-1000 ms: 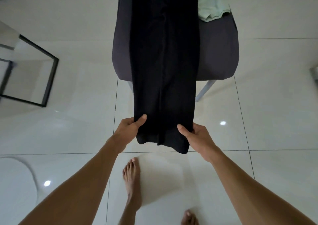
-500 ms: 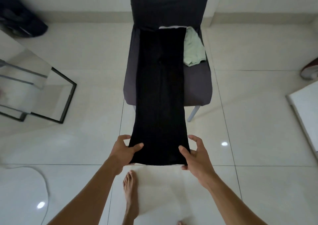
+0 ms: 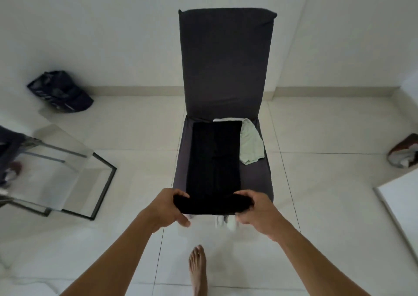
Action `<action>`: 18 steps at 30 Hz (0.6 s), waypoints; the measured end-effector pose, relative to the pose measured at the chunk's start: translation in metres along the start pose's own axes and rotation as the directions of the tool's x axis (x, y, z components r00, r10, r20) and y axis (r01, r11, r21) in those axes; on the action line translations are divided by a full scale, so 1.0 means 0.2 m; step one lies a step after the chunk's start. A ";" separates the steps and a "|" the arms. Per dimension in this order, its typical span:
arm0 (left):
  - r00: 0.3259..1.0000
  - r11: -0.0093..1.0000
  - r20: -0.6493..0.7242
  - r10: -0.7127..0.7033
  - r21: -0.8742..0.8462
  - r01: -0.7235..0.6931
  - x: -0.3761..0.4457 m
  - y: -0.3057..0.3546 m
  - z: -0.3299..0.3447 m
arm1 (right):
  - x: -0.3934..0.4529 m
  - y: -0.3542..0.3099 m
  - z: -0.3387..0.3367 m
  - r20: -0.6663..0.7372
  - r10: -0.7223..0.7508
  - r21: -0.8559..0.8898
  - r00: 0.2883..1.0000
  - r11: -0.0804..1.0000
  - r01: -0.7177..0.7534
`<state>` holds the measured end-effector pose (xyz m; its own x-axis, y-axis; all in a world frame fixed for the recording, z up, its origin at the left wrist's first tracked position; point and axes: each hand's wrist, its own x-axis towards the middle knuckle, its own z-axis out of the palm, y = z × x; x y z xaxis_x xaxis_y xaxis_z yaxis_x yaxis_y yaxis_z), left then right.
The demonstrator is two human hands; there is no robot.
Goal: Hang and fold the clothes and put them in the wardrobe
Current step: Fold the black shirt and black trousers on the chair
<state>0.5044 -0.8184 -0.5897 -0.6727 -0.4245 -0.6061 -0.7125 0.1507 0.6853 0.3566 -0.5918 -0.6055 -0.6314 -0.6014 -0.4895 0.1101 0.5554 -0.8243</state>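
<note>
Both my hands grip the near end of the black trousers (image 3: 214, 160). My left hand (image 3: 168, 207) has its fingers curled over the top of the bunched hem, thumb underneath. My right hand (image 3: 257, 209) does the same on the other corner, fingers wrapped over the cloth. The hem between my hands is rolled into a soft thick band, matte black, no sheen.

The trousers lie flat as a long narrow strip down the seat of the chair (image 3: 226, 69), running from the foot of the backrest to the front edge. The cloth looks smooth; a faint centre seam is barely visible. The chair wears a dark grey stretch cover, tall rectangular back with rounded corners, padded seat.

A pale green garment (image 3: 252, 146) lies crumpled on the seat at the right of the trousers, touching them, part tucked under. A thin white strip of cloth shows at the trousers' far end; can't tell what it is.

The floor (image 3: 328, 194) is glossy pale square tile with thin grout lines. My bare foot (image 3: 198, 268) stands on it below the chair. A black-framed mirror (image 3: 103, 191) sits at the left. A crumpled dark bag (image 3: 61, 92) sits by the wall, far left. A white flat panel (image 3: 400, 203) is at the right edge.
</note>
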 end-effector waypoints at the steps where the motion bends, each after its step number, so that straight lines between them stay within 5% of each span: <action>1: 0.997 0.993 -0.069 0.047 0.112 -0.039 0.04 0.03 -0.01 | 0.05 -0.03 -0.01 -0.058 -0.022 -0.064 0.998 0.998 0.018; 3: 0.976 0.973 -0.175 0.129 0.213 -0.091 0.18 0.13 -0.07 | 0.20 -0.11 -0.06 -0.132 -0.058 -0.119 0.990 0.992 0.042; 7: 0.960 0.976 -0.199 0.199 0.134 -0.174 0.60 0.31 -0.21 | 0.61 -0.29 -0.17 -0.167 -0.129 -0.205 0.977 0.974 0.094; 13: 0.977 0.994 -0.193 0.093 -0.040 -0.102 1.15 0.42 -0.34 | 1.14 -0.38 -0.24 -0.150 0.066 0.201 0.986 0.979 -0.034; 18: 0.973 0.985 -0.221 0.069 -0.139 -0.102 1.58 0.45 -0.32 | 1.56 -0.34 -0.26 -0.165 0.159 0.353 0.973 0.931 -0.092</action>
<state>0.2405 -0.9969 -0.6931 -0.6598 -0.5996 -0.4530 -0.6055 0.0672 0.7930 0.1134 -0.7874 -0.6872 -0.7240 -0.4023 -0.5604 0.4315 0.3697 -0.8229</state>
